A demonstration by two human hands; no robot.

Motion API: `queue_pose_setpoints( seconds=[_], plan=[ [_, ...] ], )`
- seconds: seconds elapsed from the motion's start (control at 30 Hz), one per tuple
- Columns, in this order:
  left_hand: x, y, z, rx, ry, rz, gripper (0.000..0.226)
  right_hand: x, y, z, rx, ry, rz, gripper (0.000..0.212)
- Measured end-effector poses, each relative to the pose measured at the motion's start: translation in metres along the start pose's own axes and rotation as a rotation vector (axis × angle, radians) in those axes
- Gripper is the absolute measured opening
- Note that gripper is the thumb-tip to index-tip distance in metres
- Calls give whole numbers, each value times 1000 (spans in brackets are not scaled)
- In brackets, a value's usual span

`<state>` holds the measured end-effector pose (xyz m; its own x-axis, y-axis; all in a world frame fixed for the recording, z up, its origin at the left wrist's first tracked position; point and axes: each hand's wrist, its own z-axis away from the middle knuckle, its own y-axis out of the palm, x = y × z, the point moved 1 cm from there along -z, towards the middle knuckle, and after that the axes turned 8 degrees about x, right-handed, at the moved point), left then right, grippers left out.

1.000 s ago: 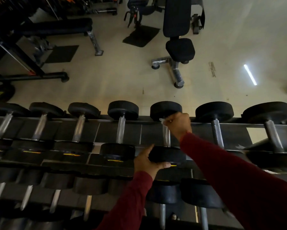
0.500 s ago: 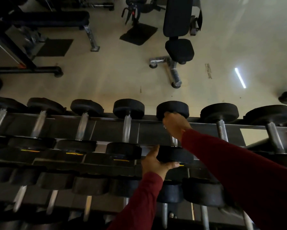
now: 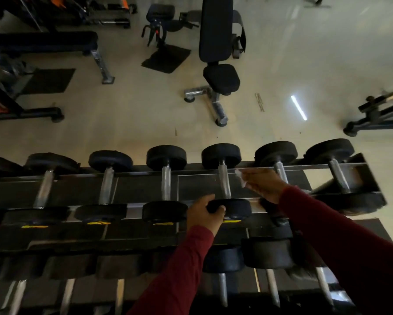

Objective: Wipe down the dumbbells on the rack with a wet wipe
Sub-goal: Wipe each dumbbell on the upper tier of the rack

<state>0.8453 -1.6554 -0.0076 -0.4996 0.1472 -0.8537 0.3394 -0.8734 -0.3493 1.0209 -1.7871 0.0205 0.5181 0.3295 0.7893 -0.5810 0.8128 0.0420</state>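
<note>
On the top shelf of the rack [image 3: 370, 178], we have a shift: the right hand [image 3: 262, 185], which a moment ago sat on the far end of the dumbbell [image 3: 224, 178] we are working on, is now off it and hanging between that handle and the next dumbbell [image 3: 279, 171] to the right. The wet wipe [image 3: 241, 177] goes with it, a pale scrap peeping out at the fingertips, so the right grip is closed on the wipe, as far as the blur lets us judge.

The left hand [image 3: 202, 213] is where it was, thumb and fingers curled round the near black head of the same dumbbell, steadying it on the rail. That dumbbell lies flat on the top shelf, chrome handle running away from us, far head over the back rail.

We read it this way: the wiping of this one looks finished or nearly so, and the wipe is travelling rightward to the neighbour. If so, the left hand will want to let go and follow along. The two dumbbells at the right end of the row seem to be what is left on this shelf, and the lower shelves are dim, with more dumbbells waiting there. Beyond the rack, a bench [image 3: 218, 42] stands on the pale floor [image 3: 327, 53].
</note>
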Motion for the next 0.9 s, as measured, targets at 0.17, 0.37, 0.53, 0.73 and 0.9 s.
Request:
queue_pose_setpoints(
  seconds=[0.17, 0.37, 0.53, 0.73, 0.9],
  plan=[
    [-40, 30, 13, -1, 207, -147, 33, 0, -52, 40, -120, -36, -527, 32],
    [-81, 94, 18, 189, 263, -281, 45, -5, -121, 54, -369, -53, 382, 31],
    [-92, 154, 13, 316, 23, -375, 86, 0, -152, 47, -259, -100, 1092, 17],
    [-94, 207, 11, 94, -204, -237, 64, -16, -165, 1, 24, -118, 1431, 20],
    [-97, 220, 7, -41, -232, -273, 58, -21, -170, -26, 117, -186, 1352, 15]
  ],
)
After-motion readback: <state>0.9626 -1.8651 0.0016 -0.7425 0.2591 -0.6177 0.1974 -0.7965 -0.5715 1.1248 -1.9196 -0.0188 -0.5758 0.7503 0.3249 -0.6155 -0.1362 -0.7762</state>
